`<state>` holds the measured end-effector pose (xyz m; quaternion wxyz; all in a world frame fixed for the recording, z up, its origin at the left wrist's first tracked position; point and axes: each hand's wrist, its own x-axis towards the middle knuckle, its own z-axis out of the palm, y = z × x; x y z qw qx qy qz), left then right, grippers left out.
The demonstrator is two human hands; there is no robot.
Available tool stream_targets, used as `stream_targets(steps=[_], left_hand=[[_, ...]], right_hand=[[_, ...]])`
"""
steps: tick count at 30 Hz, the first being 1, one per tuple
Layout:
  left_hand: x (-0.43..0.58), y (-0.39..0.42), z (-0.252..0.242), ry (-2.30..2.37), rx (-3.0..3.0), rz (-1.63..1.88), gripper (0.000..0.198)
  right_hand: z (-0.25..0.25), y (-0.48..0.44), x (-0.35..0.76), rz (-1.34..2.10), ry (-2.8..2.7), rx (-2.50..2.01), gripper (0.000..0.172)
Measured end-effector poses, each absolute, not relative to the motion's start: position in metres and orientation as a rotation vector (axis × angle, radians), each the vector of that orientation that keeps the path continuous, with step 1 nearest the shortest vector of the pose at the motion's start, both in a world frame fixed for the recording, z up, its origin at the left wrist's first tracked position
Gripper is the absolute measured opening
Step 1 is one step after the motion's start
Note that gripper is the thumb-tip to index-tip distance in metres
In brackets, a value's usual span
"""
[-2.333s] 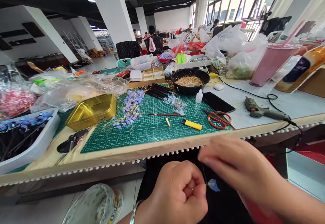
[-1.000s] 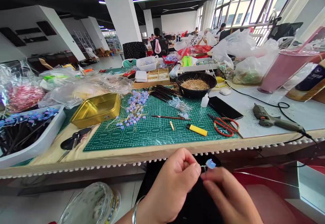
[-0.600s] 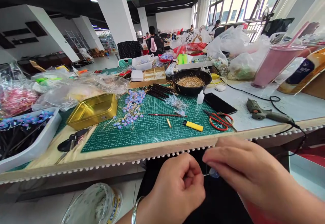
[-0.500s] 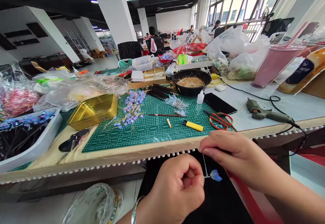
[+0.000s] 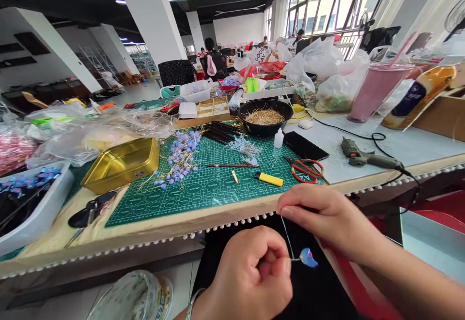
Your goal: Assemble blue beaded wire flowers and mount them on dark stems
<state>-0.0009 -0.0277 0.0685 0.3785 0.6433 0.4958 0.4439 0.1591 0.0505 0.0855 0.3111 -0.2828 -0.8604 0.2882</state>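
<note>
In front of my lap, my left hand (image 5: 256, 274) pinches the thin stem of a small blue-purple flower (image 5: 308, 257), whose head sticks out to the right of the fingertips. My right hand (image 5: 319, 208) is higher and to the right, thumb and forefinger pressed together on a pale thread (image 5: 287, 236). That thread slants down, taut, to the stem beside my left fingertips. On the green cutting mat (image 5: 145, 206) are a heap of similar blue flowers (image 5: 181, 153), a yellow lighter (image 5: 269, 179), a small gold piece (image 5: 235, 177), a thin brown stick (image 5: 228, 166) and orange-handled scissors (image 5: 307, 170).
A gold tin (image 5: 123, 165) and a white tub (image 5: 58, 199) stand left. Further back are a black bowl (image 5: 267, 116), a white squeeze bottle (image 5: 278, 138) and a phone (image 5: 305, 145). A glue gun (image 5: 366, 156) and pink drink cup (image 5: 376, 92) are right; a bin (image 5: 127, 296) stands below.
My right hand still holds the thread, and the gap between it and the flower stem has grown slightly. The camera view has turned a little to the right.
</note>
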Motion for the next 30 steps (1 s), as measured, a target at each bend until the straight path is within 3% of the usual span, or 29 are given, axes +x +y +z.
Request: stream_targets(steps=[3, 8, 12, 14, 17, 20, 22, 25, 30], left_hand=[[-0.006, -0.029, 0.071, 1.287, 1.573, 1.124, 0.012], [-0.005, -0.025, 0.066, 1.348, 1.617, 1.071, 0.012], [0.001, -0.025, 0.068, 1.298, 1.740, 1.101, 0.014], [-0.001, -0.025, 0.069, 1.300, 1.770, 1.131, 0.015], [-0.009, -0.022, 0.063, 1.393, 1.808, 1.113, 0.015], [-0.013, -0.021, 0.054, 1.482, 1.978, 1.049, 0.013], [-0.011, -0.023, 0.052, 1.425, 2.103, 1.071, 0.012], [-0.007, -0.025, 0.055, 1.295, 2.178, 1.157, 0.015], [-0.012, -0.020, 0.052, 1.384, 2.243, 1.184, 0.015]], right_hand=[[0.063, 0.032, 0.155, 0.845, -2.380, -0.748, 0.027], [0.079, 0.011, 0.167, 0.328, -2.499, -0.426, 0.033], [0.085, 0.042, 0.160, 0.577, -2.313, -0.719, 0.020], [0.067, 0.042, 0.152, 0.733, -2.372, -0.751, 0.026], [0.044, 0.021, 0.147, 0.620, -2.460, -0.544, 0.037], [0.055, 0.016, 0.155, 0.377, -2.448, -0.410, 0.036], [0.069, 0.031, 0.160, 0.344, -2.469, -0.570, 0.026], [0.068, 0.051, 0.157, 0.560, -2.353, -0.814, 0.021], [0.042, 0.019, 0.152, 0.460, -2.478, -0.533, 0.043]])
